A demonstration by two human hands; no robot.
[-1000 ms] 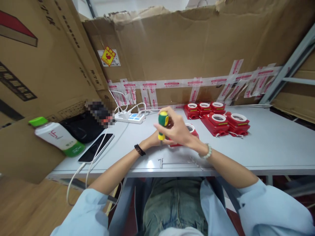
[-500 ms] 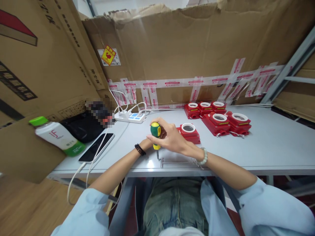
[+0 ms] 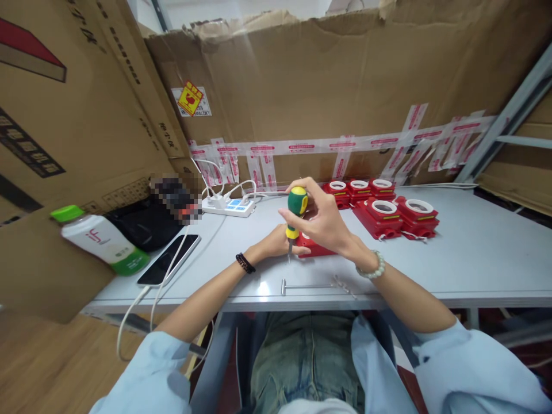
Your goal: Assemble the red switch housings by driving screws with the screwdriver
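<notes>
My right hand [image 3: 321,215] is closed round a screwdriver [image 3: 296,201] with a green and yellow handle. Its metal shaft points down, and the tip is above the table, in front of my left hand. My left hand [image 3: 276,242] grips a red box [image 3: 317,249] at its left side, thumb along the front. Its other fingers are mostly hidden behind the screwdriver. Most of the box's top, too, is covered by my right hand. Nearer the table edge lies a T-handled metal tool [image 3: 283,287], with several small pale pieces [image 3: 342,284] at its right end.
Several red boxes [image 3: 379,217] with white rings stand at the back right of the table [image 3: 474,253]. On the left are a bottle [image 3: 101,238], a phone [image 3: 170,260] with a white cable, a black bag [image 3: 138,221] and a power strip [image 3: 230,206]. Cardboard [image 3: 302,86] walls the back.
My right hand has moved up and right with the screwdriver, away from the T-handled tool, and now covers most of the red box. My left hand has hardly moved.
</notes>
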